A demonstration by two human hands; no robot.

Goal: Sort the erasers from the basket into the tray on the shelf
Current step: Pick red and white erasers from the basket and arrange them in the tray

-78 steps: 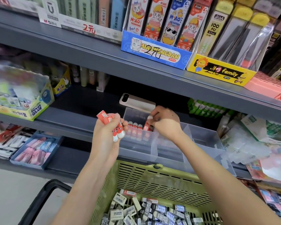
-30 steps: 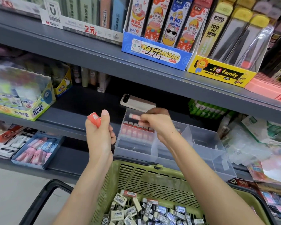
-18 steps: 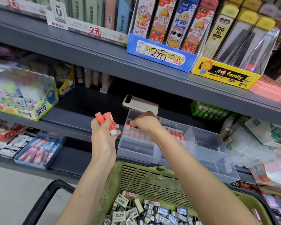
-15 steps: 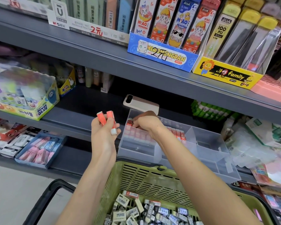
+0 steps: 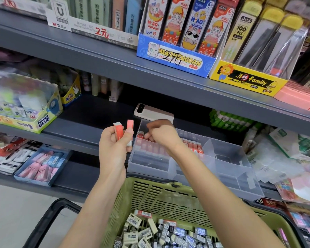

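Erasers [image 5: 118,132], two in red paper sleeves, stand pinched between thumb and curled fingers of the left hand [image 5: 115,145]. At its three o'clock the right hand [image 5: 161,135] curls its fingers onto a red-sleeved row [image 5: 193,146] in the clear plastic tray [image 5: 227,158]; whether they pinch one, I cannot tell. The tray sits on a grey metal shelf [image 5: 75,129]; at six o'clock, a green slatted plastic basket [image 5: 168,197] holds loose erasers [image 5: 150,233].

Red-white erasers [image 5: 123,133]; clear tray [image 5: 227,161]; green basket [image 5: 168,197].
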